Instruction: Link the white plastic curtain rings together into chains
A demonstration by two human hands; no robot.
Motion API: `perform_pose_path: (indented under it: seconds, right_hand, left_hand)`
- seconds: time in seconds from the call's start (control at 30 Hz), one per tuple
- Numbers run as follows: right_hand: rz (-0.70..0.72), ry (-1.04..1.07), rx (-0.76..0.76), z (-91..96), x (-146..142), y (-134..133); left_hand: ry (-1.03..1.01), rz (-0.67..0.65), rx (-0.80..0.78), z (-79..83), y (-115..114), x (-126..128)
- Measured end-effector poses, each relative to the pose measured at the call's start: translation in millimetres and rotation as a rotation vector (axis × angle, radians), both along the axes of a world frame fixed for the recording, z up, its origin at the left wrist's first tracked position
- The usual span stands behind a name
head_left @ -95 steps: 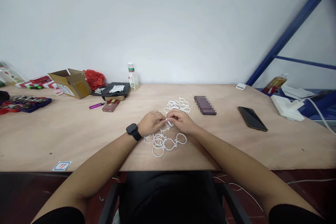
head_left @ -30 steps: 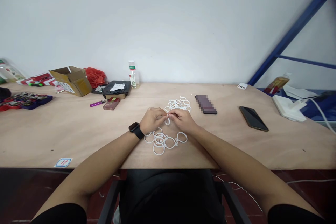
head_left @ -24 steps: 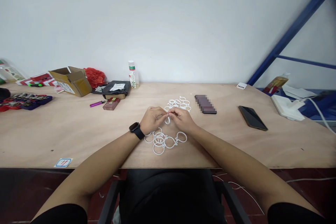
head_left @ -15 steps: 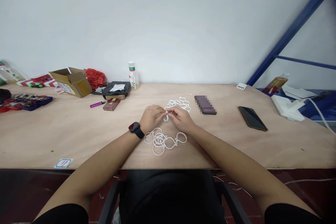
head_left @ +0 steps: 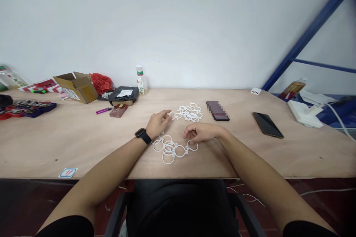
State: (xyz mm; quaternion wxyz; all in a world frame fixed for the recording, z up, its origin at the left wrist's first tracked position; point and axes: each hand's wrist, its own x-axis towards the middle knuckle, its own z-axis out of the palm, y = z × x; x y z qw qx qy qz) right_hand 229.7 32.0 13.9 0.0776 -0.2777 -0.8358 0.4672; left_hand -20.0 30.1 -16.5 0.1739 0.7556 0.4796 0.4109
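Two hands show, the left hand (head_left: 159, 123) and the right hand (head_left: 204, 132), with one watch (head_left: 143, 136), one phone (head_left: 267, 125), one box (head_left: 86, 90), one lighter (head_left: 103, 110) and at least six near rings (head_left: 169, 149); the far pile (head_left: 191, 116) overlaps too much for a sure count. The left hand is at the far pile's left edge, thumb and forefinger spread, with a single ring (head_left: 172, 119) right at the fingertips; whether they touch it cannot be told. The right hand is on the near side of the far pile, fingers loosely curled and thumb apart from them, its tip over the rightmost of the near rings; contact there is unclear too. The near rings lie closer to the person than the far pile, mostly to its left, many overlapping. All are thin, white and round, several with a small nub on the rim.
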Motion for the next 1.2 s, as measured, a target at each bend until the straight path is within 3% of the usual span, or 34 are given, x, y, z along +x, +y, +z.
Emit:
perform_pose_path:
  seconds: [0.2,0.53,0.9,1.2]
  right_hand:
    - [-0.039,-0.083,0.061,-4.4,-2.3,1.3]
    - [-0.535,0.247,0.303,-27.0,-23.2,8.2]
    - [-0.486,0.263,0.609,-21.0,-33.9,-1.3]
    - [-0.446,0.361,0.629,-21.1,-38.4,-5.7]
  left_hand:
    - [0.079,0.007,0.047,7.6,-4.3,-3.0]
    - [0.228,-0.23,0.079,14.6,-12.8,4.2]
    - [0.201,-0.275,0.166,13.7,-15.7,5.7]
    - [0.247,-0.221,0.245,10.0,-15.1,5.4]
